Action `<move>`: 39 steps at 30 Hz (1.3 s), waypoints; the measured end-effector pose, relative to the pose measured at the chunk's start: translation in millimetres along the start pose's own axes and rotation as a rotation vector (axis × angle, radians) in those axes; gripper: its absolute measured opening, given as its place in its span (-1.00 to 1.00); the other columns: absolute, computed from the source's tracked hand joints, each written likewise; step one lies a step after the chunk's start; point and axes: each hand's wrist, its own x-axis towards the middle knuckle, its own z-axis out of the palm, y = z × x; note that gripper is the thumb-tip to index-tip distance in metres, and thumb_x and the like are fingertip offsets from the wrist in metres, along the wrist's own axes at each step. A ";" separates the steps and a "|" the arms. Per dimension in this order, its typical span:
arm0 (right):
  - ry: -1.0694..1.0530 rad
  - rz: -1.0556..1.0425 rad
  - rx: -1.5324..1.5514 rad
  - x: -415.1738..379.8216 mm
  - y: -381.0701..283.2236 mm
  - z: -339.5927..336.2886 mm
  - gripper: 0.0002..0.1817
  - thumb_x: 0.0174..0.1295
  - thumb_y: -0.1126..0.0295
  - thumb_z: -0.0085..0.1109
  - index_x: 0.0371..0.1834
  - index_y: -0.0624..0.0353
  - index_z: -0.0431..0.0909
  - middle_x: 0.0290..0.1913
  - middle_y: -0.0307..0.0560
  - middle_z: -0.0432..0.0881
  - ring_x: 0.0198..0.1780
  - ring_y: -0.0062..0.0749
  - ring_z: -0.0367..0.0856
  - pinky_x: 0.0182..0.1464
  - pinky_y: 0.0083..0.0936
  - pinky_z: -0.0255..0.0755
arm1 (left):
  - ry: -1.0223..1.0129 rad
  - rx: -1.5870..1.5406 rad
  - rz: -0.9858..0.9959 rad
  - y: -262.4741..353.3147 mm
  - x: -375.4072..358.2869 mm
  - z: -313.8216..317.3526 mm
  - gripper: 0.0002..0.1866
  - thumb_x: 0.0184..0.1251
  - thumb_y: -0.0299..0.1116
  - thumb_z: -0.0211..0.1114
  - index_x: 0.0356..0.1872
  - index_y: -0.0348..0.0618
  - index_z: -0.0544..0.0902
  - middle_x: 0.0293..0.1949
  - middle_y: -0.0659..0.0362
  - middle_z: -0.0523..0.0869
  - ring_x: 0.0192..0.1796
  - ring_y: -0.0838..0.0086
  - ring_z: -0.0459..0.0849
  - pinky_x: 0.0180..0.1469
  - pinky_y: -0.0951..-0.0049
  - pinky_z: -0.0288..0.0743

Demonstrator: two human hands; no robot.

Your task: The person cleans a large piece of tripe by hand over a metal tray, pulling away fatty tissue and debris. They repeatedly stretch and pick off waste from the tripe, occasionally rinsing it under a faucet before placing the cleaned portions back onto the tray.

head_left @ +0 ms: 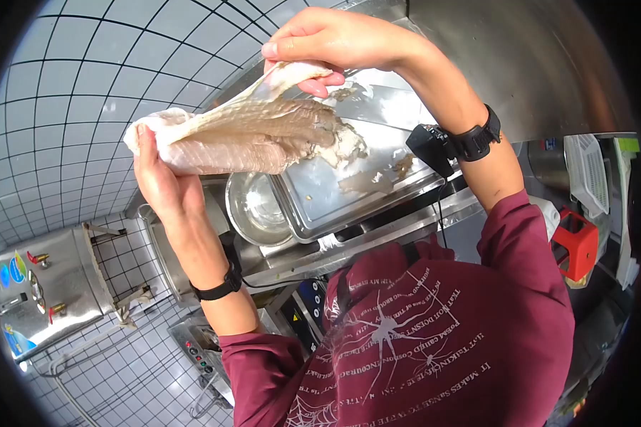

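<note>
A long piece of pale raw meat (228, 151) with bumpy, poultry-like skin is stretched between my two hands. My left hand (167, 183) grips its folded left end, thumb pressed on top. Higher up, my right hand (319, 44) pinches a flap of the skin and pulls it up and away from the meat. The ragged right end hangs over a shallow metal tray (313, 206), where wet pale scraps (369, 182) lie. Beside the tray, below the meat, stands a round metal bowl (255, 211).
A steel wall (520, 64) rises at the upper right, and white tiles (85, 85) line the left. At lower left is a metal box with red-handled taps (39, 285). A red stool (575, 245) and a white basket (585, 174) stand at right. Cables hang from both wrists.
</note>
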 end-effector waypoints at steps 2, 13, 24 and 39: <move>0.011 0.000 -0.010 -1.3 -3.1 2.2 -0.58 0.41 0.17 -0.12 -0.42 0.23 0.62 -0.65 -0.32 0.54 -0.65 -0.74 0.28 -0.53 -0.67 0.19 | -0.005 0.011 0.015 1.5 -2.2 0.9 -0.70 0.46 -0.27 0.11 0.04 -0.27 0.46 -0.05 0.06 0.60 0.01 0.32 0.60 0.09 0.25 0.51; 0.141 -0.129 0.215 -14.3 32.4 101.6 -0.77 0.40 0.29 0.00 -0.18 0.24 0.53 -0.57 -0.15 0.65 -0.64 -0.52 0.53 -0.58 -0.59 0.38 | -0.039 0.123 -0.065 -30.4 0.3 -14.6 -0.67 0.51 -0.25 0.00 0.06 -0.32 0.46 0.02 0.01 0.60 0.05 0.33 0.60 0.08 0.26 0.47; 0.083 -0.147 -0.300 -63.0 124.4 198.4 -0.30 0.18 0.51 0.07 0.45 0.01 0.15 0.02 -0.01 0.56 -0.19 -0.02 0.64 -0.28 -0.21 0.53 | 0.240 -0.036 -0.401 -55.1 -12.5 3.4 -0.59 0.54 -0.19 -0.06 0.19 -0.31 0.39 0.17 -0.02 0.53 0.23 0.17 0.49 0.34 0.03 0.31; 0.532 -0.037 -0.393 -48.2 248.1 103.3 -0.61 0.12 0.43 0.17 0.06 0.01 0.50 -0.06 -0.13 0.59 -0.03 -0.22 0.57 -0.01 -0.31 0.45 | -0.090 -0.211 -0.438 11.1 -10.3 -14.3 -0.66 0.50 -0.22 0.00 0.10 -0.22 0.51 0.11 -0.01 0.61 0.19 0.13 0.55 0.29 -0.09 0.33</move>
